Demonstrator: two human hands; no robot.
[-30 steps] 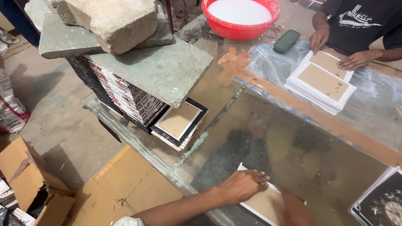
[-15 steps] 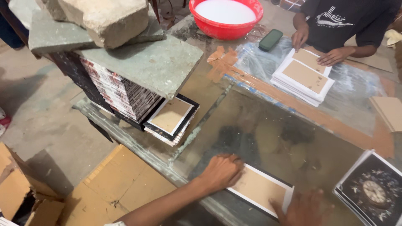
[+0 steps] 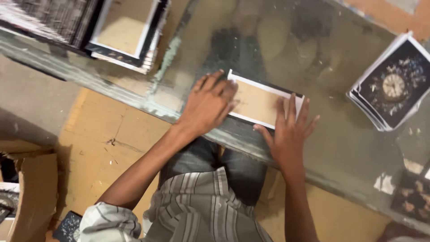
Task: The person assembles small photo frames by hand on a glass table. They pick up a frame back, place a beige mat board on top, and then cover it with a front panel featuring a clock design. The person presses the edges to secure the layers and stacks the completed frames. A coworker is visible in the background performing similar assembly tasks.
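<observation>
Both hands flat, fingers spread: left hand [image 3: 209,104] & right hand [image 3: 289,132] pressing tan white-edged panel [image 3: 260,103] onto glass worktop [image 3: 336,148]. Clock-print stack [image 3: 394,87] lies well right.

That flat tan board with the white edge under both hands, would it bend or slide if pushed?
The board lies flat under the left hand and right hand, so it is probably stiff. It looks thin, likely light. The glass tabletop looks smooth, so it may slide easily.
</observation>
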